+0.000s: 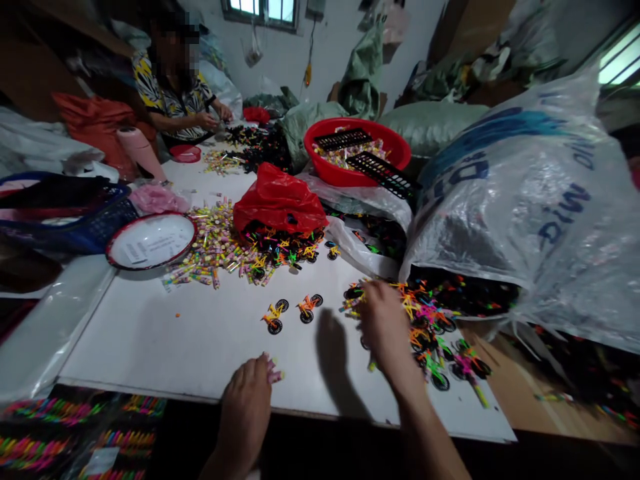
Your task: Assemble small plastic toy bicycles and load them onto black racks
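Observation:
My left hand (246, 400) is closed around a few small pink-and-yellow wrapped sticks (274, 373) at the table's front edge. Over the right side of the table, my right hand (383, 313) reaches into a pile of small colourful toy bicycles (430, 327); its fingertips are hidden, and whether it grips anything cannot be made out. Between the hands, a yellow toy bicycle (275, 317) and an orange toy bicycle (309, 308) lie on the white table (200, 347). Behind them, more bicycles spill from a red bag (280, 200) beside a heap of wrapped sticks (215, 233).
A white bowl (151, 241) sits left. A red basin (357, 150) with black racks stands at the back. A large plastic sack (525, 193) bulges over the right side. A person (175, 100) works at the far left. Packed bags (75, 433) lie below the table.

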A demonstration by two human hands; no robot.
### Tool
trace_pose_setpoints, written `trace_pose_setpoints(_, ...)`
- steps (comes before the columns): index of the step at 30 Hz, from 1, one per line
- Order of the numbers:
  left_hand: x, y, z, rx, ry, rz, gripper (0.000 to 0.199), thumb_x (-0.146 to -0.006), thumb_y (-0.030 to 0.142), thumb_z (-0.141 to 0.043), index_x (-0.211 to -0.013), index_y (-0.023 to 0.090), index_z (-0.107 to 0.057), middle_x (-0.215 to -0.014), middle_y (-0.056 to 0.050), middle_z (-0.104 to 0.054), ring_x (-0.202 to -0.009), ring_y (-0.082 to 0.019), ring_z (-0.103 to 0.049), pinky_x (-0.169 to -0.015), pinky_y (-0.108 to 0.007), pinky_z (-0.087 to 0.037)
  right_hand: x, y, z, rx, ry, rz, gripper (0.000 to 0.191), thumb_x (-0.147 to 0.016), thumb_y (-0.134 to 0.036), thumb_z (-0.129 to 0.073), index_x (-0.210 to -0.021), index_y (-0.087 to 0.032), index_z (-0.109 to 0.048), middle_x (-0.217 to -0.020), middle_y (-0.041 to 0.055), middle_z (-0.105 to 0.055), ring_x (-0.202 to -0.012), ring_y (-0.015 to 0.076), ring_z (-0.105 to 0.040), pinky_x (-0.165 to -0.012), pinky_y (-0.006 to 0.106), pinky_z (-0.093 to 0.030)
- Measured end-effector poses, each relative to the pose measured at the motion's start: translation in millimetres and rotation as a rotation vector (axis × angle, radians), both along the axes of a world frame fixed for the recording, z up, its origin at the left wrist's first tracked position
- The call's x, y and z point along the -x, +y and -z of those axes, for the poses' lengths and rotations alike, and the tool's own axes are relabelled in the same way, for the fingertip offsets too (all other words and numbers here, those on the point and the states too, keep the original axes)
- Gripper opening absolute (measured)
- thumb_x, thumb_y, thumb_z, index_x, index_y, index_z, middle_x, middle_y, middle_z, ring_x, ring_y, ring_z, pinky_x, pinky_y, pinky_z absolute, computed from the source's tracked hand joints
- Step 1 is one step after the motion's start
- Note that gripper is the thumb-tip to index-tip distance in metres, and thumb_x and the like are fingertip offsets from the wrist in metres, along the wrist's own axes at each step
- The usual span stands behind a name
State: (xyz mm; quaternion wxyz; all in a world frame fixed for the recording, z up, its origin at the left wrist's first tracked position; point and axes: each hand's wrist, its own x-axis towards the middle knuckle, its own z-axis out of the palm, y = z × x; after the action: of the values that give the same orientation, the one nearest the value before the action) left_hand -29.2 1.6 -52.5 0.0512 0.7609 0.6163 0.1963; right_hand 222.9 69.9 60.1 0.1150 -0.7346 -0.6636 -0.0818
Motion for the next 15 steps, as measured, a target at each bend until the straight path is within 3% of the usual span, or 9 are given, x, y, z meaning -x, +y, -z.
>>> trace_pose_setpoints(2,-9,-5,8.4,-0.004,0.180,-0.035,0.036,-0.084,0.004,-0.047,-0.117,0.012,-0.057,-0.085,-0.007,-0.062,-0.080,-0.023,-0.058,-0.073,-0.034,-0.046,28,26,26.8,0.189,0.020,-0.235,0.032,-0.086,-0.010,-0.042,-0.112,-0.019,-0.059,-0.122,0.0131,-0.054,-0.105,0.0254,-0.048,-0.085,0.035,-0.038)
trace_pose_setpoints(4,-11,-2,11.3,0.012,0.247,-0.018,0.041,-0.082,0.002,-0.047,-0.121,0.012,-0.055,-0.087,-0.008,-0.062,-0.082,-0.024,-0.057,-0.073,-0.035,-0.046,50,45,51.7,0.327,0.094,-0.339,0.030,-0.086,-0.012,-0.043,-0.110,-0.021,-0.060,-0.120,0.0107,-0.056,-0.105,0.0239,-0.049,-0.083,0.033,-0.038)
trace_pose_setpoints(6,-7,6,11.5,0.028,0.204,0.031,0.042,-0.082,-0.001,-0.043,-0.119,0.013,-0.057,-0.088,-0.008,-0.062,-0.083,-0.024,-0.056,-0.074,-0.036,-0.045,55,50,66.1,0.391,0.168,-0.345,0.024,-0.085,-0.015,-0.048,-0.104,-0.019,-0.061,-0.111,0.0096,-0.059,-0.102,0.0221,-0.050,-0.081,0.030,-0.038)
trace_pose_setpoints(8,2,18,12.2,0.054,0.059,0.069,0.041,-0.081,-0.002,-0.038,-0.112,0.013,-0.061,-0.089,-0.008,-0.062,-0.084,-0.024,-0.056,-0.076,-0.038,-0.045,48,41,69.9,0.398,0.194,-0.301,0.017,-0.084,-0.019,-0.051,-0.097,-0.017,-0.062,-0.104,0.0091,-0.060,-0.097,0.0202,-0.052,-0.077,0.027,-0.039)
trace_pose_setpoints(11,9,37,13.1,0.178,-0.434,0.063,0.030,-0.082,0.008,-0.044,-0.102,0.017,-0.064,-0.089,-0.006,-0.062,-0.084,-0.023,-0.056,-0.079,-0.037,-0.044,36,11,67.6,0.343,0.253,-0.196,0.016,-0.089,-0.022,-0.045,-0.093,-0.017,-0.059,-0.097,0.0074,-0.060,-0.085,0.0168,-0.055,-0.069,0.024,-0.038)
trace_pose_setpoints(13,7,45,8.2,0.355,-0.908,-0.014,0.019,-0.081,0.024,-0.055,-0.097,0.019,-0.064,-0.083,-0.003,-0.062,-0.076,-0.020,-0.057,-0.072,-0.034,-0.046,36,-9,67.5,0.307,0.336,-0.167,0.019,-0.092,-0.024,-0.040,-0.099,-0.018,-0.057,-0.093,0.0055,-0.061,-0.080,0.0155,-0.056,-0.066,0.024,-0.037)
trace_pose_setpoints(15,2,45,-3.1,0.562,-1.374,-0.102,0.026,-0.074,0.037,-0.067,-0.091,0.018,-0.063,-0.078,-0.002,-0.061,-0.070,-0.017,-0.056,-0.064,-0.029,-0.047,41,-22,69.6,0.308,0.356,-0.133,0.021,-0.092,-0.022,-0.039,-0.107,-0.020,-0.055,-0.094,0.0054,-0.061,-0.080,0.0163,-0.057,-0.065,0.024,-0.037)
